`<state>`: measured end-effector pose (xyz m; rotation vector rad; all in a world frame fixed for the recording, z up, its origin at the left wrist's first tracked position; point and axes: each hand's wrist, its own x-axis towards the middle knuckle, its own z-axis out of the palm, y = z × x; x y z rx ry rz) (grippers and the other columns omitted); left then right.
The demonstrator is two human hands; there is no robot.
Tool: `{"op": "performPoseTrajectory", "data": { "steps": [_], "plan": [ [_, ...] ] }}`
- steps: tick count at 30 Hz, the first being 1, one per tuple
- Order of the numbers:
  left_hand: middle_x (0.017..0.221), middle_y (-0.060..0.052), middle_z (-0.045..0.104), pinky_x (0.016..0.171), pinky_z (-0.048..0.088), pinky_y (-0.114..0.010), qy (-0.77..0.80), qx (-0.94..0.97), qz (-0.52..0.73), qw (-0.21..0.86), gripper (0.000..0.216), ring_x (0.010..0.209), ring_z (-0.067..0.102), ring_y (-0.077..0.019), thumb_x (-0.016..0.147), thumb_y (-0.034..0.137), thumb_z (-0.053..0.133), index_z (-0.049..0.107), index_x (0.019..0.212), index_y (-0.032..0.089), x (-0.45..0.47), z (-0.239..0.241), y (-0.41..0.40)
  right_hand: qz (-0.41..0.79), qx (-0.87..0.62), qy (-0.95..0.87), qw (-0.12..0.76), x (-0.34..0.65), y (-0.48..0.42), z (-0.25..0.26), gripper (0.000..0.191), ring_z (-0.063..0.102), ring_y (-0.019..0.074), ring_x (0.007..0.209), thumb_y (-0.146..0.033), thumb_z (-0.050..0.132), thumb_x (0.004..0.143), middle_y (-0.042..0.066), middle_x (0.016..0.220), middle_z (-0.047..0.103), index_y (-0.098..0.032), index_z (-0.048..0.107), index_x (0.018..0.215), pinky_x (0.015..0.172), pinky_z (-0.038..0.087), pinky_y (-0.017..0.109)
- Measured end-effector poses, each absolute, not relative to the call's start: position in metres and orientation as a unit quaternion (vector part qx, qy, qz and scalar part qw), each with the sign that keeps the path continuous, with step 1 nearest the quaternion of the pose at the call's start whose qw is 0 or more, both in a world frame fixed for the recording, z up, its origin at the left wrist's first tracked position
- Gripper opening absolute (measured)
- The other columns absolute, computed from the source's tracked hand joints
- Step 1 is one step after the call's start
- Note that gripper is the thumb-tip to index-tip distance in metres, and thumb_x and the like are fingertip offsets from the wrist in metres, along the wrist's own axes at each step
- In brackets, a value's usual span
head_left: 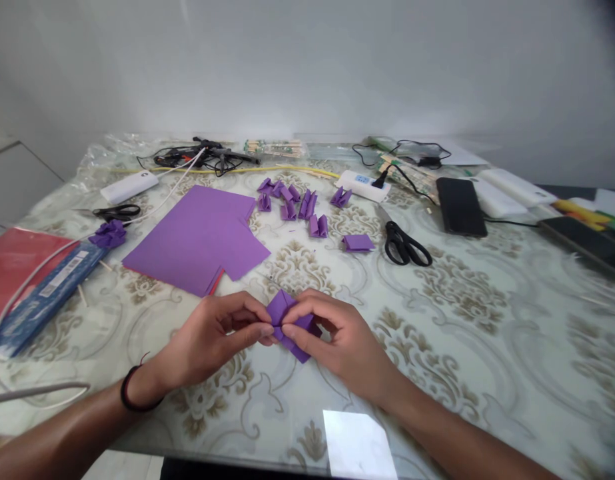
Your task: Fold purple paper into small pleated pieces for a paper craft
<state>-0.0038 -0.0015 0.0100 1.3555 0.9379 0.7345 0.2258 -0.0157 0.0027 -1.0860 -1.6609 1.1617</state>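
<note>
Purple sheets [192, 233] and scissors [394, 231] beyond the fingers [246, 304]

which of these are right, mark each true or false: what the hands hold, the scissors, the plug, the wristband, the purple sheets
1. The left hand and right hand both pinch one folded purple paper. True.
2. The scissors near the phone have red handles. False: the handles are black.
3. A black plug sits in the white power strip. True.
4. A dark wristband is on the right wrist. False: it is on the left wrist.
5. In the picture, the large purple sheets lie left of the small folded pieces. True.
</note>
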Motion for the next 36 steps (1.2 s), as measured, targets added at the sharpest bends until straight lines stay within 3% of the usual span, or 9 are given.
{"op": "performPoseTrajectory", "data": {
  "steps": [10, 27, 36],
  "plan": [
    [0.083, 0.001, 0.08, 0.066, 0.056, -0.019, 0.402, 0.681, 0.333, 0.513, 0.01, 0.074, 0.075, -0.0125, 0.093, 0.021, 0.081, 0.073, 0.098, 0.019, -0.0026, 0.0117, -0.0042, 0.445, -0.43, -0.679, 0.395, 0.2263, -0.0158, 0.0026, 0.01, 0.061, 0.0157, 0.078, -0.024, 0.075, 0.094, -0.001, 0.088, 0.064, -0.024, 0.074, 0.084, 0.07, 0.044, 0.029],
    [0.083, -0.003, 0.082, 0.075, 0.063, -0.025, 0.423, 0.597, 0.32, 0.602, 0.018, 0.081, 0.081, -0.0176, 0.096, 0.032, 0.08, 0.072, 0.092, 0.016, -0.0029, 0.008, -0.0066, 0.465, -0.431, -0.658, 0.406, 0.2232, -0.0193, 0.0018, 0.022, 0.056, 0.0143, 0.068, -0.023, 0.073, 0.093, -0.002, 0.076, 0.062, -0.022, 0.062, 0.074, 0.063, 0.042, 0.029],
    [0.08, -0.001, 0.08, 0.075, 0.065, -0.026, 0.408, 0.568, 0.343, 0.627, 0.019, 0.077, 0.081, -0.0166, 0.097, 0.027, 0.078, 0.062, 0.093, 0.018, -0.0006, 0.0084, -0.0072, 0.516, -0.462, -0.61, 0.385, 0.2224, -0.022, -0.0041, 0.017, 0.053, 0.0128, 0.059, -0.029, 0.073, 0.094, -0.003, 0.071, 0.062, -0.022, 0.062, 0.082, 0.054, 0.04, 0.026]
  ]
}}
